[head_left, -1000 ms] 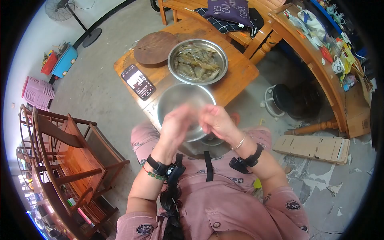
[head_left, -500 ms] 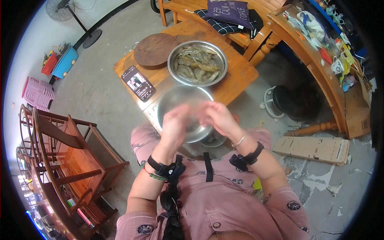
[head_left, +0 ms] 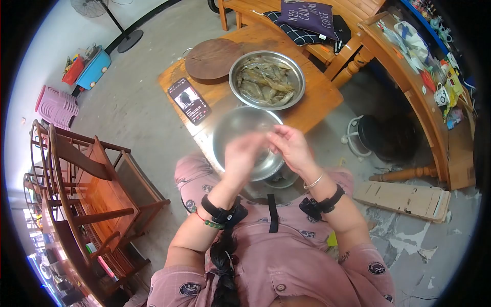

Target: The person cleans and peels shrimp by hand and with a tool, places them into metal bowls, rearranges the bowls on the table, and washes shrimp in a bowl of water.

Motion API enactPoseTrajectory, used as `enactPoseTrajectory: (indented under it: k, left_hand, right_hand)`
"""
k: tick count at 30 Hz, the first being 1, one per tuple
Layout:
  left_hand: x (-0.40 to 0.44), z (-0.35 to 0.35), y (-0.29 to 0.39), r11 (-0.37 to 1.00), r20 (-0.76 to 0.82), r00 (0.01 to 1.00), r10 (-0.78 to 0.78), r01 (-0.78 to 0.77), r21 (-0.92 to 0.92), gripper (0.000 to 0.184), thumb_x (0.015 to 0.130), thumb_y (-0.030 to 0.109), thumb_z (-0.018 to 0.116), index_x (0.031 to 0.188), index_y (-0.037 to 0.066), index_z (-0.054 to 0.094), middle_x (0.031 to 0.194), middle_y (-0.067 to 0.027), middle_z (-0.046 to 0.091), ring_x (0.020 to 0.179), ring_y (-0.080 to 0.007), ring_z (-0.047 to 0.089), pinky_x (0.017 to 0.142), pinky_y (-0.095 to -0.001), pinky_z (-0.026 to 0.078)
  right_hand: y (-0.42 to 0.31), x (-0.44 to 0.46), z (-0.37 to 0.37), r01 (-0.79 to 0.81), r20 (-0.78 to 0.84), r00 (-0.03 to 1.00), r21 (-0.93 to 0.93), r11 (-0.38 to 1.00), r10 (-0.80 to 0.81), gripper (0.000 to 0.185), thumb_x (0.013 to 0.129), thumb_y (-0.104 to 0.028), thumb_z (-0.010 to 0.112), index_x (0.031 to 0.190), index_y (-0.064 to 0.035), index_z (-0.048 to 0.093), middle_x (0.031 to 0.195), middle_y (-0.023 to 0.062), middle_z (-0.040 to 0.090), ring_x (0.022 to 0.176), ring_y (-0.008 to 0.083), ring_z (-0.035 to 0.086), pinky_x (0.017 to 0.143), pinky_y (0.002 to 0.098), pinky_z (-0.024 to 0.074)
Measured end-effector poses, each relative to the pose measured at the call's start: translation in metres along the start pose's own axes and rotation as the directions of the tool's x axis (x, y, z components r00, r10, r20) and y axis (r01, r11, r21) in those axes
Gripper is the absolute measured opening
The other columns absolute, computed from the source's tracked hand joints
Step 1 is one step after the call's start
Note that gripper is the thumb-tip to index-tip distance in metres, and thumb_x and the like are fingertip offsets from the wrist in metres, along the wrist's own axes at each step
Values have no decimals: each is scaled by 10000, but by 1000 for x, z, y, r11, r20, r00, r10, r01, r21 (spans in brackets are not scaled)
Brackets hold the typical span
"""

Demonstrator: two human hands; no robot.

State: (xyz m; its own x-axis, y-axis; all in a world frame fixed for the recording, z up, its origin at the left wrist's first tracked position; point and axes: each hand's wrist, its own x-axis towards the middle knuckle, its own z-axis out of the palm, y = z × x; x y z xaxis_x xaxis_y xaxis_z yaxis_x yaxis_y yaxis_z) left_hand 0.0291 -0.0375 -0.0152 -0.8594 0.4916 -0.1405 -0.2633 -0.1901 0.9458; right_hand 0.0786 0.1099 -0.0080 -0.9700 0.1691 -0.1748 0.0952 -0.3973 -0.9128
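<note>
My left hand [head_left: 244, 149] is over the near steel bowl [head_left: 228, 125], its fingers smeared by motion and pointing at my right hand. My right hand [head_left: 292, 147] is closed in a pinch above the bowl's right side, fingertips meeting those of the left. Anything between the fingers is too small or blurred to name. Just beyond stands a second steel bowl [head_left: 300, 92] holding several raw, greyish shrimp [head_left: 267, 82]. A lit phone [head_left: 188, 101] lies to the left of the bowls, and a thick round wooden chopping board [head_left: 214, 59] is behind it.
The bowls stand on a low wooden table [head_left: 319, 105]. Under the near bowl's edge, another container [head_left: 286, 180] shows in part. A black round stool [head_left: 365, 135] and flat cardboard [head_left: 401, 198] are on the right. Wooden chairs [head_left: 97, 189] stand left, a bench with cushions [head_left: 307, 20] behind.
The whole view has shifted, so the table and bowls sit a little further right. Both hands stay together over the near bowl; the left is still blurred, the right now sharper.
</note>
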Motion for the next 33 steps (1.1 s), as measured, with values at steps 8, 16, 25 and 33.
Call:
enactPoseTrajectory:
  k: [8,16,25,33]
  left_hand:
    - [-2,-4,0,997,-42,998,-42,44,56,187,944,127,612,988,-28,707,747,-14,639,667,-61,524,602,-205,404]
    - [-5,-2,7,992,-7,1000,10,-9,125,179,931,122,629,937,-39,708,713,-12,634,633,-62,534,584,-204,414]
    - [-6,2,11,946,-22,998,59,-48,319,196,927,153,647,891,-25,721,675,20,604,610,-34,499,543,-195,385]
    - [-7,2,7,930,-3,993,117,-108,352,195,928,156,645,910,-22,721,657,27,589,598,-31,482,529,-197,372]
  right_hand:
    - [-3,1,-4,33,-41,998,-151,988,-39,159,940,-112,618,1022,22,643,775,-2,615,637,48,538,568,189,437]
    - [-13,-2,-5,53,12,999,-230,972,-52,191,937,-111,624,1040,50,631,797,16,636,639,57,574,564,206,469]
    - [-11,-3,-10,83,10,997,-217,973,-83,168,940,-74,571,1025,57,635,785,22,632,628,65,573,564,214,475]
    - [-12,-2,-12,85,9,996,-215,973,-85,171,950,-68,548,1007,56,649,788,30,636,632,72,575,562,214,478]
